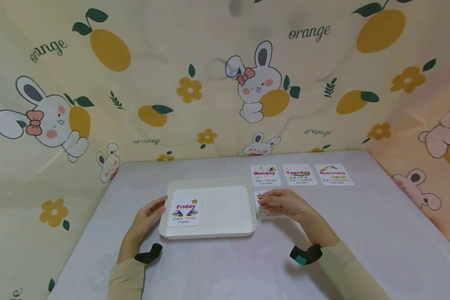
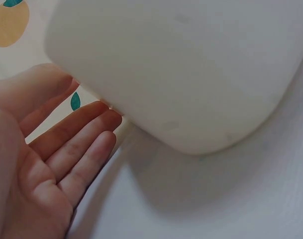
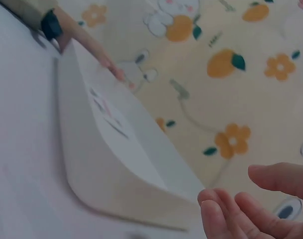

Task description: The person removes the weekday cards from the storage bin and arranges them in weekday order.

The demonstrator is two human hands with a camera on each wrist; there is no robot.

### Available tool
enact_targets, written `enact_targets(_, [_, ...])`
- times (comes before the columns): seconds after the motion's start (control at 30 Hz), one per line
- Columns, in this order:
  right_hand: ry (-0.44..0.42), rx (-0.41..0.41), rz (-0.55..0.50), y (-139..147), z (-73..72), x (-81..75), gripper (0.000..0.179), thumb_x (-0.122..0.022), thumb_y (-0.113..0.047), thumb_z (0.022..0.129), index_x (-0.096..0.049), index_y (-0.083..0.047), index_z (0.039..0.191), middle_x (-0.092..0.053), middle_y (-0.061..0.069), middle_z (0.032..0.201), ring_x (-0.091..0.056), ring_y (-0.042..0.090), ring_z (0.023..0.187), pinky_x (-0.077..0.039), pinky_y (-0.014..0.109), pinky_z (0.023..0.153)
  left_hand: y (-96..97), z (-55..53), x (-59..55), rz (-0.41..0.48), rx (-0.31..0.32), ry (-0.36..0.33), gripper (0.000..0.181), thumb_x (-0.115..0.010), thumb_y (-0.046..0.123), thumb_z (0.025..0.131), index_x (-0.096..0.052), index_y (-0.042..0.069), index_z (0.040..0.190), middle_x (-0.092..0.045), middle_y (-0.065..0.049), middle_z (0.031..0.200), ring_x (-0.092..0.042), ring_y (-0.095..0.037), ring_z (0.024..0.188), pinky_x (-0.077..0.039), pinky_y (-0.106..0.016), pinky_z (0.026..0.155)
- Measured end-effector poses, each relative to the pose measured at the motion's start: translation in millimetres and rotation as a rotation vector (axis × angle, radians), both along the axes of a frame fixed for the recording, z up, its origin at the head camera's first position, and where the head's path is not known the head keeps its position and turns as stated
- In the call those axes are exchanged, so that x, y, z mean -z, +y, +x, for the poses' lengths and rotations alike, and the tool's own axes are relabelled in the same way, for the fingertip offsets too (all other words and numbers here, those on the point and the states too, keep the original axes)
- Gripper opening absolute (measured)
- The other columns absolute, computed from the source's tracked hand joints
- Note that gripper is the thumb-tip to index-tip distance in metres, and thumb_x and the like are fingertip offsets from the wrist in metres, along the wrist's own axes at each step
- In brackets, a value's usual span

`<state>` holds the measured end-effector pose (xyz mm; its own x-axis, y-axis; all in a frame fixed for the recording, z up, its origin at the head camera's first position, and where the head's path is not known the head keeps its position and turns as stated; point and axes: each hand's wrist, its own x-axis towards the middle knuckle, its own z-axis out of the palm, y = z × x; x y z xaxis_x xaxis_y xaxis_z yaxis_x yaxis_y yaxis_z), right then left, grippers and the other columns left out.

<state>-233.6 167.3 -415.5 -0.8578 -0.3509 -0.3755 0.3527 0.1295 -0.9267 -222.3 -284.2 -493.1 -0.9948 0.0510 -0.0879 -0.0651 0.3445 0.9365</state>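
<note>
My left hand [image 1: 145, 220] is at the left side of a white rectangular tray [image 1: 226, 210], its fingertips touching the outer wall. In the left wrist view those fingers [image 2: 74, 144] are nearly straight along the tray's edge. Inside the tray, at the left, lies a Friday card [image 1: 184, 212]. To the tray's right, my right hand [image 1: 290, 205] hovers over a white card [image 1: 273, 216] and hides most of its print. Seen from the right wrist, the thumb [image 3: 283, 179] stands apart from the fingers and nothing shows between them.
A Monday card [image 1: 266, 175], a Tuesday card [image 1: 299, 174] and a Wednesday card [image 1: 334, 174] lie in a row at the back right. The table [image 1: 217, 266] has a pale cover. Behind it hangs a patterned cloth [image 1: 210, 50] with rabbits and oranges.
</note>
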Motion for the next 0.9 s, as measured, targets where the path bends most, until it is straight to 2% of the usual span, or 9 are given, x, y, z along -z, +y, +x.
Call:
enact_targets(0.37, [0.012, -0.126, -0.102, -32, 10.9, 3.8, 0.038, -0.060, -0.013, 0.094, -0.051, 0.012, 0.122, -0.074, -0.002, 0.092, -0.071, 0.010, 0.087, -0.059, 0.025, 0.082, 0.9, -0.7, -0.8, 0.003, 0.003, 0.012, 0.054, -0.058, 0.033, 0.096, -0.045, 0.008, 0.142, -0.043, -0.014, 0.152, -0.049, 0.022, 0.104, -0.039, 0.001, 0.090])
enact_targets(0.7, [-0.020, -0.126, -0.128, -63, 12.6, 4.2, 0.038, -0.061, -0.012, 0.093, -0.054, 0.011, 0.122, -0.075, 0.000, 0.093, -0.071, 0.011, 0.087, -0.060, 0.026, 0.082, 2.2, 0.2, -3.0, -0.019, -0.010, -0.023, 0.055, -0.059, 0.037, 0.095, -0.046, 0.013, 0.143, -0.043, -0.007, 0.153, -0.048, 0.019, 0.107, -0.039, 0.000, 0.093])
enact_targets(0.9, [-0.046, -0.125, -0.129, -86, 11.7, 8.3, 0.041, -0.060, -0.011, 0.093, -0.051, 0.013, 0.126, -0.075, 0.003, 0.096, -0.071, 0.012, 0.087, -0.060, 0.027, 0.081, 1.8, 0.5, -3.0, -0.009, -0.010, -0.018, 0.054, -0.058, 0.035, 0.096, -0.046, 0.012, 0.143, -0.044, -0.009, 0.152, -0.049, 0.017, 0.109, -0.040, 0.000, 0.092])
